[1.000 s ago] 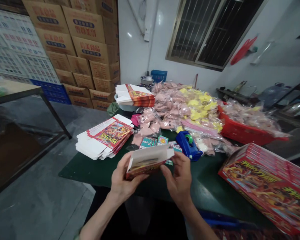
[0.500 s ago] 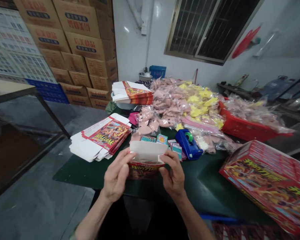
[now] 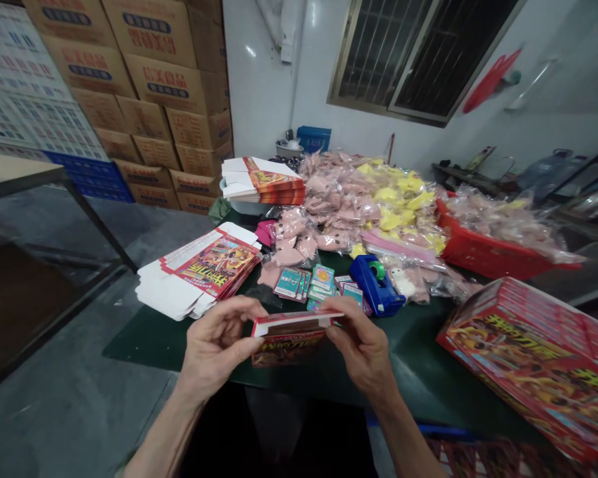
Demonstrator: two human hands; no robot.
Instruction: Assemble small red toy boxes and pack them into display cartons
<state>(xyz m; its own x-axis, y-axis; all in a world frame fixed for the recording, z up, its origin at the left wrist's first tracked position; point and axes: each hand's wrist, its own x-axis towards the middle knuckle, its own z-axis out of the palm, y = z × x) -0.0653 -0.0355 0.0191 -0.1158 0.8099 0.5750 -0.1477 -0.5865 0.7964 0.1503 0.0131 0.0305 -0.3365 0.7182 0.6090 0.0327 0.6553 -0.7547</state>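
Observation:
A red printed cardboard box (image 3: 286, 350) stands between my two hands near the table's front edge, its white-edged top flap folded down to a narrow gap. My left hand (image 3: 219, 348) grips the box's left end, thumb on the front and fingers at the top edge. At the right end, my right hand (image 3: 361, 342) pinches the flap's corner and the side. Just beyond the box lie small teal cards (image 3: 291, 284) and more colourful cards (image 3: 322, 277) in little piles. A blue tape dispenser (image 3: 377, 287) with green tape sits right of them.
Flattened red-and-white cartons (image 3: 204, 272) are stacked at the left, with another stack (image 3: 269, 182) behind. Bagged pink and yellow plush pieces (image 3: 348, 199) heap up at the back. A red basket (image 3: 488, 249) and piled finished boxes (image 3: 532, 352) occupy the right side of the green table (image 3: 408, 352).
The box's upright white flap has been folded down over its opening. Both hands have shifted slightly, the left one outward, and the cards behind now show more.

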